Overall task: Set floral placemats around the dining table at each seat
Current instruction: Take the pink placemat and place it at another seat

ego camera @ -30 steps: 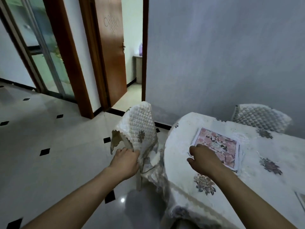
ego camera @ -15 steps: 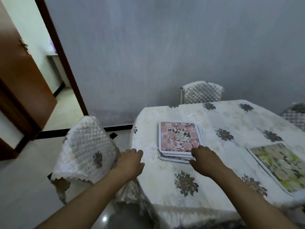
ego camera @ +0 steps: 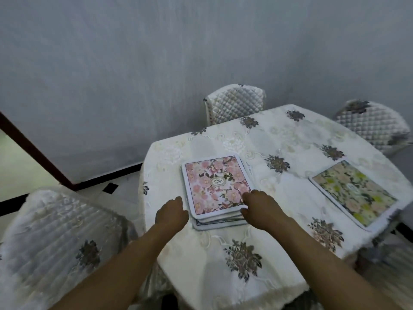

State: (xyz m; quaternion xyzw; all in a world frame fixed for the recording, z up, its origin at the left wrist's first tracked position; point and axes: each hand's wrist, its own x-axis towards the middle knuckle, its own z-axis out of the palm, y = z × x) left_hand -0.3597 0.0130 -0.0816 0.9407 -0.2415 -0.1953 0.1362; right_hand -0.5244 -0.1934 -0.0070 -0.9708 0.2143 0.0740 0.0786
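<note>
A stack of floral placemats (ego camera: 215,183) with a pink one on top lies near the left end of the dining table (ego camera: 250,249), which wears a cream tablecloth with dark flowers. My left hand (ego camera: 171,213) touches the stack's near left corner. My right hand (ego camera: 260,206) rests on its near right corner, thumb at the stack's edge. Neither hand has lifted a mat. A single green-and-yellow floral placemat (ego camera: 354,193) lies flat at the table's right edge.
Quilted chair covers stand around the table: one chair (ego camera: 55,242) at my near left, one chair (ego camera: 235,104) against the grey wall behind, one chair (ego camera: 371,124) at the far right. A doorway with a dark frame (ego camera: 33,153) opens at the left.
My view swung from the door to the table. My left hand let go of the near chair's cover and came to the stack. My right hand stayed at the stack's near edge.
</note>
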